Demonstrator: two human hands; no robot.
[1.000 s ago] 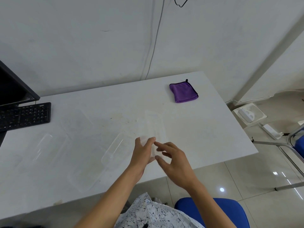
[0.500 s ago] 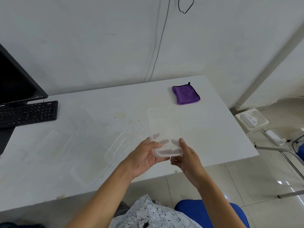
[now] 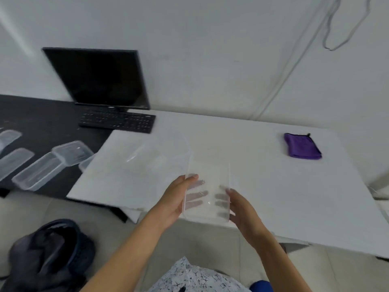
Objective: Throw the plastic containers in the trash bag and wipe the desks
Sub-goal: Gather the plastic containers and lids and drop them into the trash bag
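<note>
A clear plastic container (image 3: 207,175) is held over the front edge of the white desk (image 3: 263,186). My left hand (image 3: 176,199) grips its left side and my right hand (image 3: 240,209) grips its right side, fingers showing through the plastic from underneath. More clear containers lie on the white desk (image 3: 143,157), faint against it. Several others (image 3: 40,169) sit on the black desk (image 3: 52,123) at the left. A folded purple cloth (image 3: 302,146) lies at the white desk's far right. A dark trash bag (image 3: 48,256) stands open on the floor at the lower left.
A black monitor (image 3: 99,79) and keyboard (image 3: 117,122) stand at the back where the two desks meet. A grey cable (image 3: 294,60) hangs down the white wall. Tiled floor lies below the desk edge, with a blue chair seat (image 3: 261,286) at the bottom.
Both hands took hold of the clear container and lifted it off the desk. The view swung left, bringing the black desk, its containers and the trash bag into sight.
</note>
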